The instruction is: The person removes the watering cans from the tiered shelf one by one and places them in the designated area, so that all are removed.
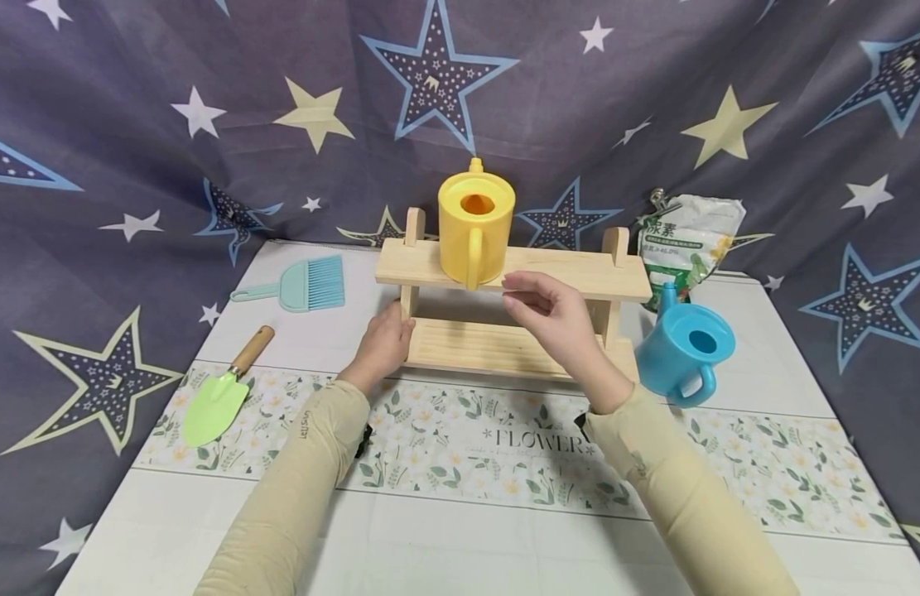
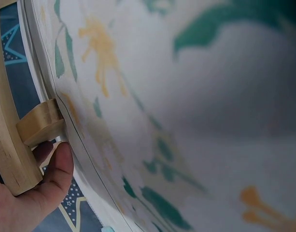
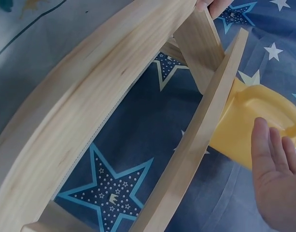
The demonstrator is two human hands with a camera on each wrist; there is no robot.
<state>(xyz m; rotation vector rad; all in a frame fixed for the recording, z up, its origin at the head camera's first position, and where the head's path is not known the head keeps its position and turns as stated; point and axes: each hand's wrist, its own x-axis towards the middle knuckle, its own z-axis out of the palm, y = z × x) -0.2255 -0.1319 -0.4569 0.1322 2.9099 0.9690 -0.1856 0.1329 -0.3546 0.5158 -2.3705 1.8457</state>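
Observation:
A two-tier wooden shelf (image 1: 534, 346) stands at the table's middle. On its upper board sits a yellow watering can (image 1: 493, 236), upright, spout to the back and handle to the front. My left hand (image 1: 381, 343) holds the shelf's left end; in the left wrist view its fingers (image 2: 61, 162) curl round the wooden edge. Just right of the can's handle is my right hand (image 1: 552, 310), holding nothing. The right wrist view shows its fingers (image 3: 261, 145) extended beside the yellow can (image 3: 234, 130).
A blue watering can (image 1: 664, 352) stands right of the shelf, before a white-and-green bag (image 1: 691, 228) with a clip. To the left lie a turquoise brush and dustpan (image 1: 294, 285) and a green trowel (image 1: 215, 410). A star-patterned curtain (image 1: 251, 66) hangs behind.

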